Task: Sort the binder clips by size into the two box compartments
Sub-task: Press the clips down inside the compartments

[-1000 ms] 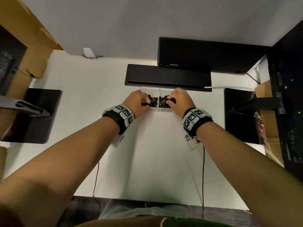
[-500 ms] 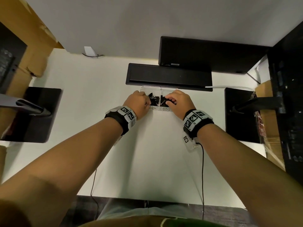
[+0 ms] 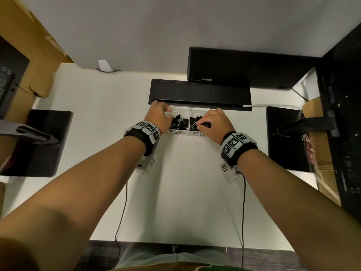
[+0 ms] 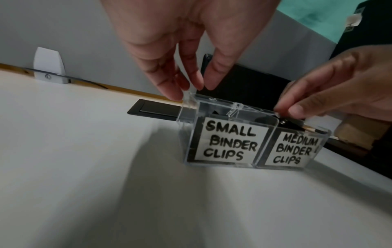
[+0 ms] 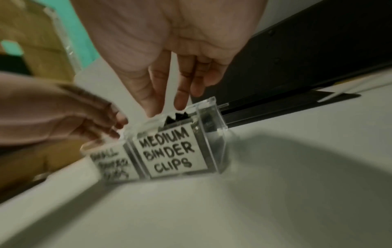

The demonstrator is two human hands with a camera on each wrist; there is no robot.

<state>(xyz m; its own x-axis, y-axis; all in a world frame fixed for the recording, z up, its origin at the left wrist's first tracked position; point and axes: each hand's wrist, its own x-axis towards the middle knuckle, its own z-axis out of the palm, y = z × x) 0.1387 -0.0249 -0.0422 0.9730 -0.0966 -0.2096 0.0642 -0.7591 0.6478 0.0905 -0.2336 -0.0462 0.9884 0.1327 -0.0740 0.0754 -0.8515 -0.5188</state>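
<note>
A clear two-compartment box (image 3: 189, 132) sits on a white desk (image 3: 185, 192) just in front of a black tray (image 3: 199, 93), its long axis running nine to three o'clock and its handwritten labels facing the person at six o'clock. The left hand (image 3: 159, 118) pinches the box's upper corner at ten o'clock, beside the small-clip side, where black binder clips (image 3: 178, 122) lie heaped. The right hand (image 3: 214, 124), fingers loosely bent, reaches down into the medium compartment at three o'clock; whether it grips a clip cannot be told.
</note>
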